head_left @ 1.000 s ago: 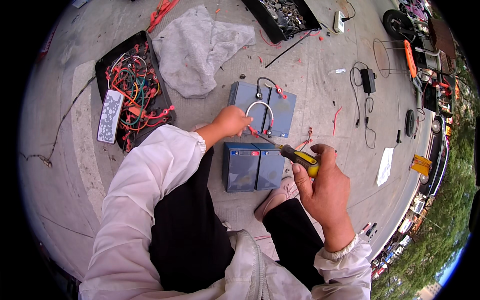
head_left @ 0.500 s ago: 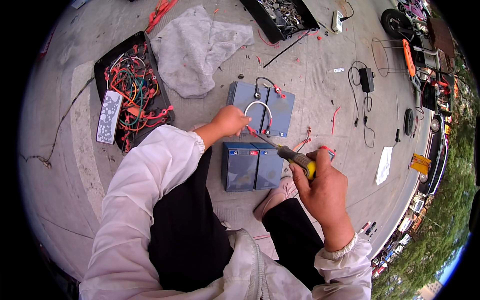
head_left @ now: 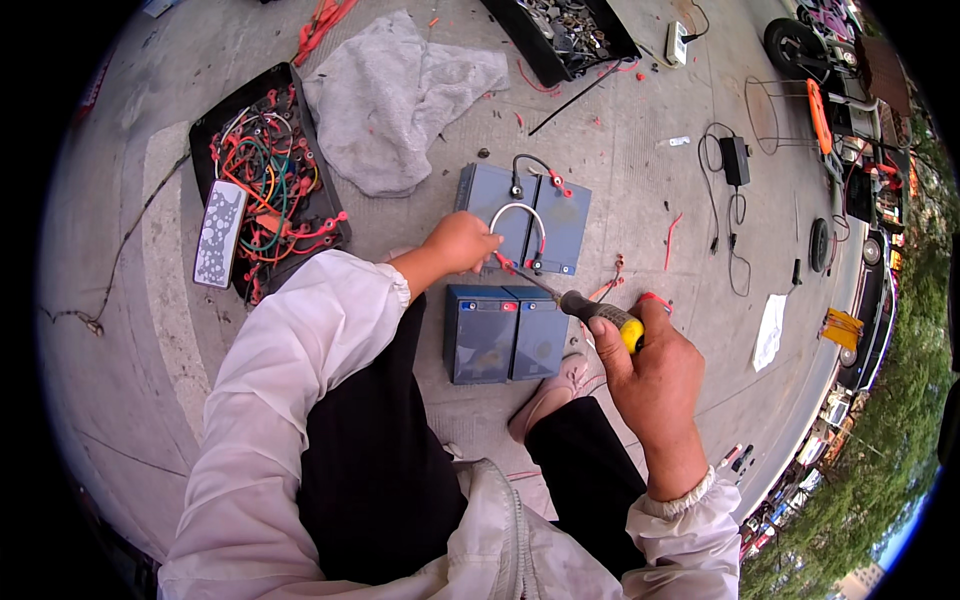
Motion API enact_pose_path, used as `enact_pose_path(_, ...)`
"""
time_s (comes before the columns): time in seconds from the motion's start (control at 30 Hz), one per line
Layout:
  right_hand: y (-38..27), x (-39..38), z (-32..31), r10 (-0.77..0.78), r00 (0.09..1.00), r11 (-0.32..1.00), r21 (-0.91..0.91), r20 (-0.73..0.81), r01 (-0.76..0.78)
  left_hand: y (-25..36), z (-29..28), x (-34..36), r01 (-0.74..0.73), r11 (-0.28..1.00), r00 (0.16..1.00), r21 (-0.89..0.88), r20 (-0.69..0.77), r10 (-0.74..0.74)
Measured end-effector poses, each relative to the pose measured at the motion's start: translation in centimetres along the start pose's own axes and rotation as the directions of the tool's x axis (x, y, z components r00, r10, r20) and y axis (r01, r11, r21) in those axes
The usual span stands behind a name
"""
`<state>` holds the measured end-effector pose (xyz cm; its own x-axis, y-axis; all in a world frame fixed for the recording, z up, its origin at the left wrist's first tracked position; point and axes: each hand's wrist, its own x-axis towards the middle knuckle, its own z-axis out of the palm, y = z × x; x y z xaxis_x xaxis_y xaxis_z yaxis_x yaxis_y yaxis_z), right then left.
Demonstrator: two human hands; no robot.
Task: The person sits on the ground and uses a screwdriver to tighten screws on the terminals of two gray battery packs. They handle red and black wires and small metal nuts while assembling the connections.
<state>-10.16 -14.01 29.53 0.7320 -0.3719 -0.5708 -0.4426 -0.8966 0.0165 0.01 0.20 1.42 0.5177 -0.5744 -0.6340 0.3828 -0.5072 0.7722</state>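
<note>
My right hand [head_left: 655,385] is closed round the yellow end of a screwdriver [head_left: 590,308], thumb along the handle. Its shaft slants up and left to a red-sleeved lug at the near edge of the far battery pair. There my left hand [head_left: 462,243] pinches the end of a looped white cable [head_left: 515,206]; its fingertips partly hide the grip. The cable's other end sits on a terminal of the right far battery [head_left: 560,222]. The left far battery [head_left: 483,188] lies beside it. Closer to me stand two more grey batteries [head_left: 482,340] with blue and red terminals.
A black tray of tangled wires [head_left: 335,215] is at the left, with a spotted box [head_left: 220,233] on its edge. A grey towel [head_left: 390,110] and a tray of metal bits [head_left: 545,62] lie farther off. My shoe [head_left: 545,403] is beside the near batteries. A black adapter [head_left: 734,160] lies right.
My right hand has slid back a little toward the lower right on the screwdriver, so more of the dark handle shows. My left hand has stayed in place.
</note>
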Motion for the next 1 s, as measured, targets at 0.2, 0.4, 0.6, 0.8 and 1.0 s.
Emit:
enact_pose_path(0.2,0.6,0.2,1.8,-0.395,0.846,0.907,-0.005,-0.357,0.422,0.0,0.0,0.0,0.012,1.0,1.0,0.0,0.001,-0.012)
enact_pose_path(0.4,-0.1,-0.2,1.1,-0.226,0.917,0.964,0.063,-0.328,0.26,0.4,0.0,-0.1,0.0,1.0,1.0,0.009,0.001,0.0)
enact_pose_path(0.6,-0.4,-0.7,0.6,-0.244,0.956,0.969,-0.021,-0.165,0.244,0.2,-0.1,-0.2,0.014,1.0,1.0,-0.007,0.003,-0.014)
enact_pose_path(0.8,-0.5,-0.5,1.0,-0.269,0.921,0.928,0.18,-0.28,0.326,0.4,-0.1,-0.2,0.007,1.0,1.0,-0.003,0.0,-0.007)
enact_pose_path(1.0,-0.4,-0.3,1.1,-0.24,0.939,0.968,0.008,-0.245,0.25,0.3,-0.1,-0.2,-0.012,1.0,1.0,0.007,0.008,0.012)
